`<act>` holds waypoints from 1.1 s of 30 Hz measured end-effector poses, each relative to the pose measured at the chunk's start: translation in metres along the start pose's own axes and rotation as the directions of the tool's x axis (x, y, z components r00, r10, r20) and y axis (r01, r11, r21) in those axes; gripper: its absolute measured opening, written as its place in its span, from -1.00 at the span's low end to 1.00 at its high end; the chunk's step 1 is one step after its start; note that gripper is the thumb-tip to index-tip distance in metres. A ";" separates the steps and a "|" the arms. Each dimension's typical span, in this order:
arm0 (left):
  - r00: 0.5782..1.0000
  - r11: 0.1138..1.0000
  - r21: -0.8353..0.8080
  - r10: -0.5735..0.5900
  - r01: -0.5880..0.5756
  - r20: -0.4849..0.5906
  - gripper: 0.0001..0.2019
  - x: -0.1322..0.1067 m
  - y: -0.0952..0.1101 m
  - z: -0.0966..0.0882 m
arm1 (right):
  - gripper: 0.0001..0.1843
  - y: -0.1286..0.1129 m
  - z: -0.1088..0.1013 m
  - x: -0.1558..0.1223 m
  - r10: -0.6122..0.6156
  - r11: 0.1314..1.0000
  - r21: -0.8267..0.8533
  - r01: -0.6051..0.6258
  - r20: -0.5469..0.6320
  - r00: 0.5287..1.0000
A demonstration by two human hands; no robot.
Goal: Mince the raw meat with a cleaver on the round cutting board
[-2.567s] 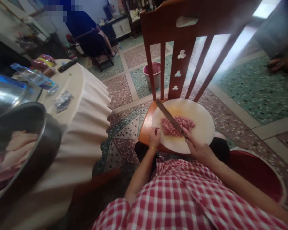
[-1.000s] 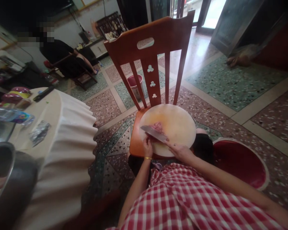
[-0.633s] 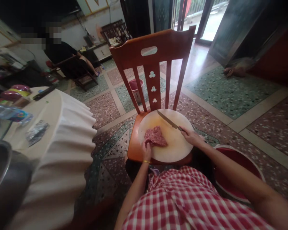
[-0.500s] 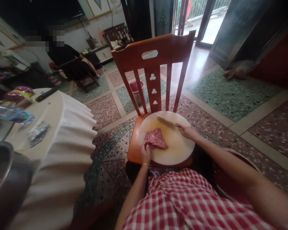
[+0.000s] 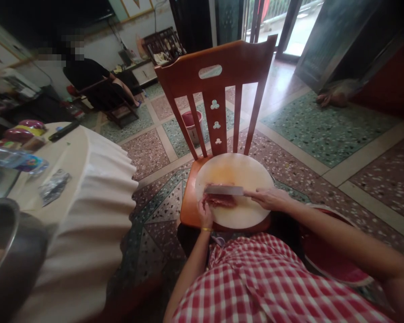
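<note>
A round white cutting board point(image 5: 247, 172) rests on the seat of a wooden chair point(image 5: 188, 197). On its left half lies a pinkish-red pile of minced meat point(image 5: 224, 202), partly covered by a cleaver point(image 5: 224, 190). My right hand point(image 5: 271, 198) is closed around the cleaver's handle, with the blade pointing left across the meat. At the left edge of the board, my left hand point(image 5: 206, 215) has its fingers curled against the meat's near-left edge. Its fingertips are partly hidden in the meat.
To the left stands a cloth-covered table point(image 5: 101, 157) with a plastic bottle point(image 5: 16, 159), a crumpled foil packet point(image 5: 55, 186) and a metal pot point(image 5: 27, 251). A red basin point(image 5: 336, 251) is by my right side. Behind the chair stands a bucket point(image 5: 193, 125). A person point(image 5: 87, 74) sits farther back.
The cleaver has come down from the far side of the board onto the meat, moving toward me. My left hand stays at the meat's left edge.
</note>
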State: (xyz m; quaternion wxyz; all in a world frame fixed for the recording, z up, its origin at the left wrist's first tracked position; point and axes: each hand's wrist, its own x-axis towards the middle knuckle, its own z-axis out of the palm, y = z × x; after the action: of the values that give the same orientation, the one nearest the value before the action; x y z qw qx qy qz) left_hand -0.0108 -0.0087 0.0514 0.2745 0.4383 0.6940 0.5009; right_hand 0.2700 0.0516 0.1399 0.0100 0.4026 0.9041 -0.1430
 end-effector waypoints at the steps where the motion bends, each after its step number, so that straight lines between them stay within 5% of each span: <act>1: 1.000 1.000 -0.003 0.003 -0.003 -0.002 -0.71 0.000 0.000 -0.001 | -0.57 -0.002 -0.001 -0.009 -0.007 1.000 -0.023 0.006 -0.020 1.000; 5: 0.999 1.000 -0.006 0.023 -0.023 -0.023 -0.71 0.000 -0.001 -0.005 | -0.57 -0.006 0.004 -0.041 0.009 1.000 -0.004 -0.009 -0.127 0.992; 9: 0.999 1.000 0.005 0.027 -0.027 -0.030 -0.71 0.003 -0.001 -0.005 | -0.55 -0.010 0.023 -0.057 0.251 0.967 0.102 -0.235 -0.201 0.947; 13: 1.000 1.000 -0.010 0.028 -0.028 -0.012 -0.72 0.002 -0.001 -0.001 | -0.54 -0.027 0.046 -0.048 0.434 0.896 0.172 -0.410 -0.138 0.890; 20: 0.999 0.999 -0.016 0.033 -0.033 -0.018 -0.71 -0.001 -0.002 -0.002 | -0.55 -0.064 0.051 -0.035 0.373 0.864 0.376 -0.335 -0.032 0.927; 30: 1.000 0.999 -0.048 0.015 -0.016 -0.020 -0.71 0.003 0.000 -0.002 | -0.56 -0.040 0.046 -0.023 0.499 0.837 0.296 -0.460 -0.069 0.864; 33: 0.998 0.991 -0.129 -0.048 0.044 -0.029 -0.69 -0.005 0.008 -0.014 | -0.57 -0.044 0.045 -0.026 0.472 0.828 0.379 -0.413 -0.075 0.878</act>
State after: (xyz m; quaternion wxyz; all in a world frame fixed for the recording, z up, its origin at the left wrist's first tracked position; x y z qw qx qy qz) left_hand -0.0174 -0.0190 0.0631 0.3026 0.3956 0.6745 0.5450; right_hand 0.2509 -0.0075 0.1118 -0.1041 0.6070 0.7430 -0.2621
